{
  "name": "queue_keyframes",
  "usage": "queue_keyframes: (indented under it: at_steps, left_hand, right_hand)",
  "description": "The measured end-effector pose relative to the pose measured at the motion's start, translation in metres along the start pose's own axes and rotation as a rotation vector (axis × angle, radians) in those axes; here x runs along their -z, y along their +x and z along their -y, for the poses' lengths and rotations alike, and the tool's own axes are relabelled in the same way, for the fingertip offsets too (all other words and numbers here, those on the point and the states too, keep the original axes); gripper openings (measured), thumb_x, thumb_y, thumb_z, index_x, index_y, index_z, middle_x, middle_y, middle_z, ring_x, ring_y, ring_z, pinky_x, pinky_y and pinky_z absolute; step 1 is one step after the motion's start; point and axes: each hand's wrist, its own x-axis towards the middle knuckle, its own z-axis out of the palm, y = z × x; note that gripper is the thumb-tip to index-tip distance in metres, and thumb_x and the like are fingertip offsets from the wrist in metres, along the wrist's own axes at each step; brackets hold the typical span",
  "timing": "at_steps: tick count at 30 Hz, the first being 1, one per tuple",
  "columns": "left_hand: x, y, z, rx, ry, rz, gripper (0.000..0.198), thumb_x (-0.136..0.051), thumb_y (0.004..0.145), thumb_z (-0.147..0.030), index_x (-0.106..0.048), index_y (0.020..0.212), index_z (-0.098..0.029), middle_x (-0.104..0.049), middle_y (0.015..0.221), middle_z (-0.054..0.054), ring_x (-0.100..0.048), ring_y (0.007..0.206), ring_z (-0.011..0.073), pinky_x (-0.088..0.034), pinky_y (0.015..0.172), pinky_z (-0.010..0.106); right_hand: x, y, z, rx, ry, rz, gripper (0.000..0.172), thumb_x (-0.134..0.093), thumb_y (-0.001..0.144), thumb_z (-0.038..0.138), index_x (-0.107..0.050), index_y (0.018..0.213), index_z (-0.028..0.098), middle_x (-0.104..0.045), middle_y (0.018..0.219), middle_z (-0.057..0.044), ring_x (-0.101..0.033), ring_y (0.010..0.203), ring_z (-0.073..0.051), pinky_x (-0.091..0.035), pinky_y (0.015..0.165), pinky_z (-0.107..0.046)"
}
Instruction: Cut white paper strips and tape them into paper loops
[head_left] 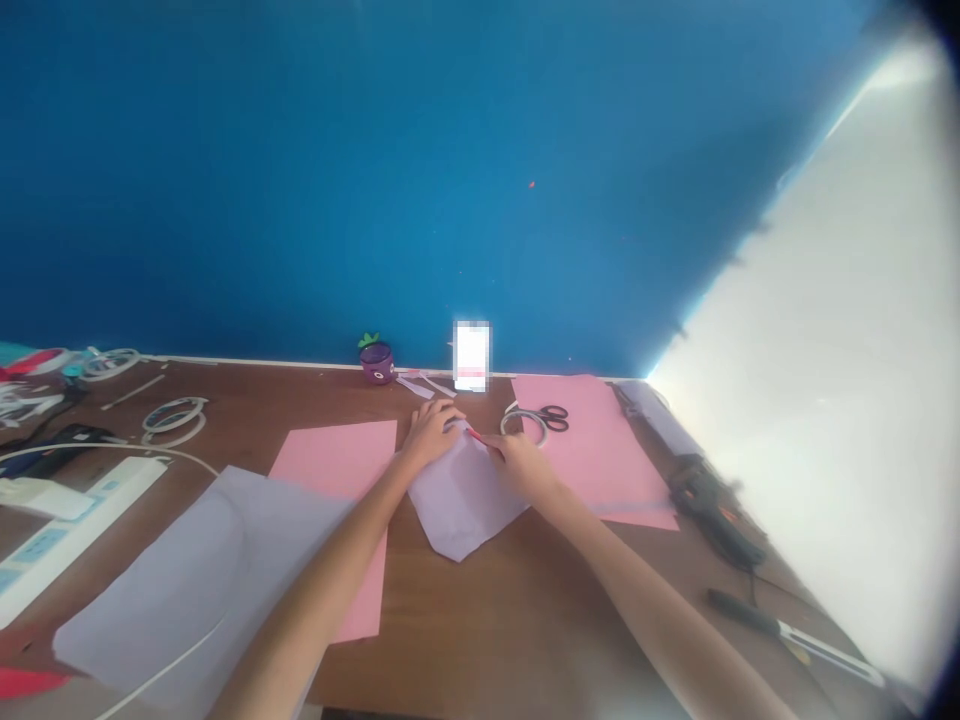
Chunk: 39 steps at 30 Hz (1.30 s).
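Note:
A piece of lavender paper (465, 505) lies on the brown table, its pointed near edge toward me. My left hand (433, 432) rests flat on the paper's far left part, fingers stretched out. My right hand (519, 464) is closed around a slim red pen-like tool (475, 435), whose tip meets the paper near my left fingertips. Its exact kind is too small to tell. Just beyond my right hand, scissors (553, 418) with black handles and a roll of tape (517, 424) lie on or by a pink sheet (600, 450).
A lit phone (472, 358) leans at the blue wall beside a purple pot (376, 362). At left are another pink sheet (337, 455), a larger lavender sheet (180, 570), a power strip (82, 530) and coiled cables (174, 420). A glue gun (716, 515) and a cutter (795, 640) lie right.

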Motion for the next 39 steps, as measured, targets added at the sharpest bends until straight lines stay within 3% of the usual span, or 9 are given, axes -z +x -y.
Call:
queue_keyframes:
  at_steps: [5, 12, 24, 39]
  left_hand:
    - [0.001, 0.000, -0.001, 0.006, 0.004, 0.004, 0.026, -0.049, 0.087, -0.032, -0.065, 0.108, -0.033, -0.050, 0.135, 0.001, -0.037, 0.129, 0.0282, -0.031, 0.105, 0.051]
    - [0.001, -0.001, -0.003, 0.005, -0.001, 0.001, 0.025, -0.050, 0.086, -0.034, -0.064, 0.107, -0.033, -0.050, 0.134, 0.001, -0.038, 0.129, 0.0283, -0.030, 0.105, 0.052]
    - [0.002, -0.002, -0.004, 0.004, 0.000, -0.006, 0.025, -0.050, 0.087, -0.035, -0.064, 0.107, -0.035, -0.050, 0.134, 0.000, -0.038, 0.129, 0.0276, -0.030, 0.105, 0.052]
    - [0.005, -0.003, -0.008, 0.027, 0.003, 0.014, 0.026, -0.049, 0.087, -0.036, -0.065, 0.107, -0.033, -0.050, 0.135, 0.001, -0.037, 0.130, 0.0279, -0.030, 0.106, 0.052]
  right_hand:
    - [0.004, -0.011, 0.002, 0.003, 0.003, 0.005, 0.037, -0.036, 0.093, 0.016, -0.068, 0.111, 0.021, -0.060, 0.077, -0.007, -0.051, 0.068, -0.015, -0.025, 0.056, -0.025]
    - [0.009, -0.024, 0.006, 0.007, -0.037, 0.020, 0.038, -0.035, 0.091, 0.012, -0.068, 0.108, 0.020, -0.058, 0.072, -0.005, -0.047, 0.059, -0.012, -0.020, 0.052, -0.027]
    - [0.008, -0.044, 0.003, -0.020, -0.011, 0.009, 0.048, -0.034, 0.094, 0.015, -0.052, 0.137, 0.025, -0.065, 0.076, -0.007, -0.055, 0.064, -0.015, -0.034, 0.060, -0.024]
    - [0.016, -0.079, 0.000, -0.042, -0.009, 0.025, 0.048, -0.031, 0.093, 0.014, -0.057, 0.132, 0.026, -0.061, 0.072, -0.005, -0.052, 0.059, -0.015, -0.028, 0.054, -0.024]
